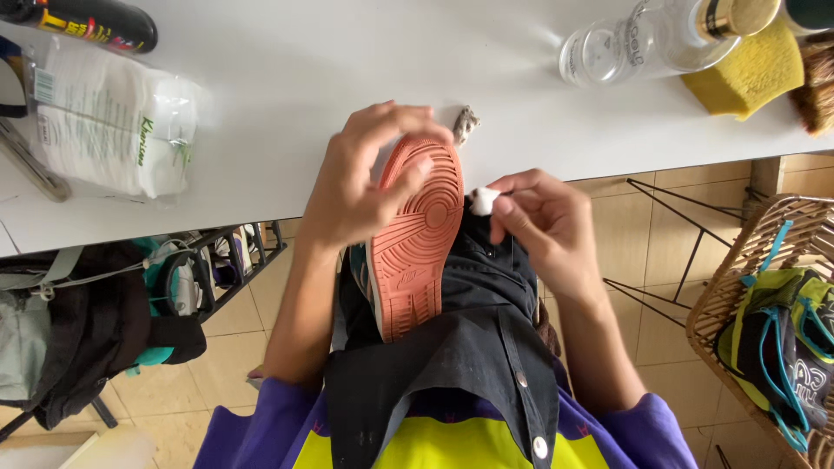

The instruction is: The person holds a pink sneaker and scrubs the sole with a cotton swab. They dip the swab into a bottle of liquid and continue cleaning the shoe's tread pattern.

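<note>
White table (287, 78) above tan tiled floor (651, 234).

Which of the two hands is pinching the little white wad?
The right hand: it pinches the white wad at the sole's edge. The left hand grips the orange-soled shoe.

Purple short sleeves (647, 430), black snap-buttoned apron (486, 347)

Bare white tabletop (347, 52) lies open beyond the sneaker (417, 234). A wipes packet (113, 126) blocks the left; a glass bottle (643, 39) and yellow sponge (756, 74) crowd the right.
</note>
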